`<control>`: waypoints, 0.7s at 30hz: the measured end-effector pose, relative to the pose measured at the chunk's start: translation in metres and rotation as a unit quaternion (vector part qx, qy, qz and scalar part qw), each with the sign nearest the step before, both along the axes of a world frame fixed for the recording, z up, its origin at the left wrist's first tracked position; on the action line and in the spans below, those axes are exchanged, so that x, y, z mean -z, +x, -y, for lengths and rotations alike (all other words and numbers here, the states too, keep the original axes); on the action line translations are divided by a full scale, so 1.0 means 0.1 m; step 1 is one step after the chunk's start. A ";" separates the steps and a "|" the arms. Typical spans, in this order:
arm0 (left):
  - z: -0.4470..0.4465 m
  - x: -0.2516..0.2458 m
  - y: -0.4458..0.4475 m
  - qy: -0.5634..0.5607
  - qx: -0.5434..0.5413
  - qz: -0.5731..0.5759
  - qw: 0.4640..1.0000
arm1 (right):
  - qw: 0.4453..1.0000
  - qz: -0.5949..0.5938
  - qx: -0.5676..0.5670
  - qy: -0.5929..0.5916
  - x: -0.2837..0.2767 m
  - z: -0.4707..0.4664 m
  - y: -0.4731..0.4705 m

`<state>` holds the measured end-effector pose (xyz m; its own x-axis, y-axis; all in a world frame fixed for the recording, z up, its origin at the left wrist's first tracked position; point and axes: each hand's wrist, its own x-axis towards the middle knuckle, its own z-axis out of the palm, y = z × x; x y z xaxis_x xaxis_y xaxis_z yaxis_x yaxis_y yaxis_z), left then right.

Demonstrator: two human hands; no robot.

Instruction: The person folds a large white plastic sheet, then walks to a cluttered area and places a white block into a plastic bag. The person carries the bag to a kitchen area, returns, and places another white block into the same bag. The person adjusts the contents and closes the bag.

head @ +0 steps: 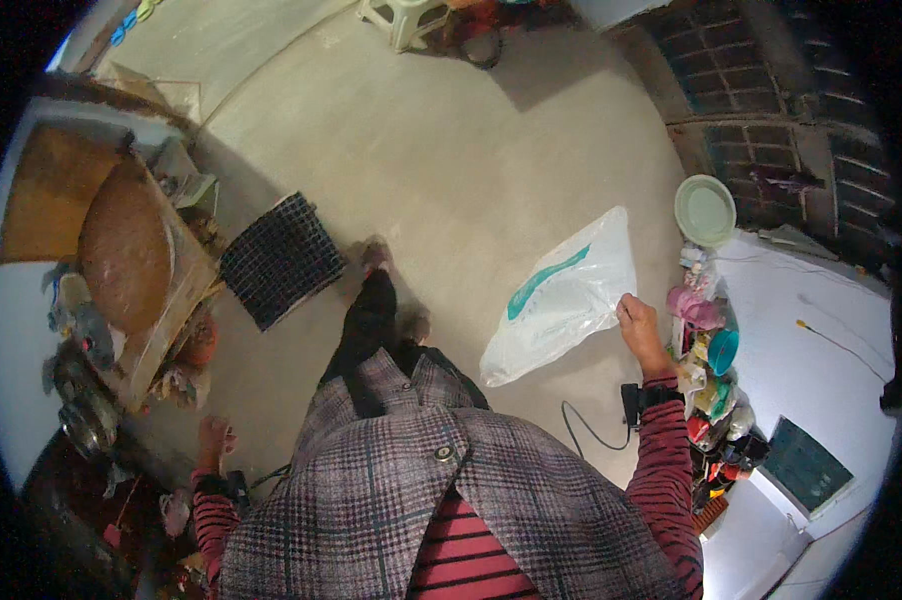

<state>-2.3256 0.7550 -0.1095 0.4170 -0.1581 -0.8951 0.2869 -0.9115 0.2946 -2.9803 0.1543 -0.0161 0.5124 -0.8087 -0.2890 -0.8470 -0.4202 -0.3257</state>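
Observation:
My right hand (pixel 640 330) pinches a white translucent plastic bag (pixel 563 307) by its edge. A teal printed stripe and some small writing show on the bag, which hangs spread out over the floor. At my left side is my left hand (pixel 216 442), its fingers loosely curled and small in view. No object is visible in it, but blur hides how closed the fingers are. Both wrists wear dark straps with a device and a cable.
A black grid mat (pixel 282 261) lies left of my feet, beside a wooden table (pixel 169 322) with a brown round board (pixel 126 244). To the right, a pale green basin (pixel 705 210) leans near mixed goods and a pink container (pixel 695 307). A plastic stool (pixel 404 22) stands ahead on the concrete floor (pixel 451 150).

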 end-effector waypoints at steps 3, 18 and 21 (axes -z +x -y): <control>0.44 0.22 0.25 0.030 0.010 0.001 0.999 | 0.999 -0.037 0.013 0.000 -0.21 0.35 -0.02; 2.66 0.15 0.77 -0.035 -0.027 -0.045 0.998 | 0.996 -0.018 0.075 0.040 -0.11 2.11 -0.34; 3.01 -0.08 0.45 0.035 0.057 0.081 0.994 | 0.997 -0.052 0.052 0.015 0.05 2.52 -0.29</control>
<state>-2.2805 0.4539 -0.1019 0.5391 -0.1515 -0.8285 0.1350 -0.9554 0.2626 -3.0092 -0.0981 -0.0209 0.3916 -0.8461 -0.3616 -0.9156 -0.3193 -0.2442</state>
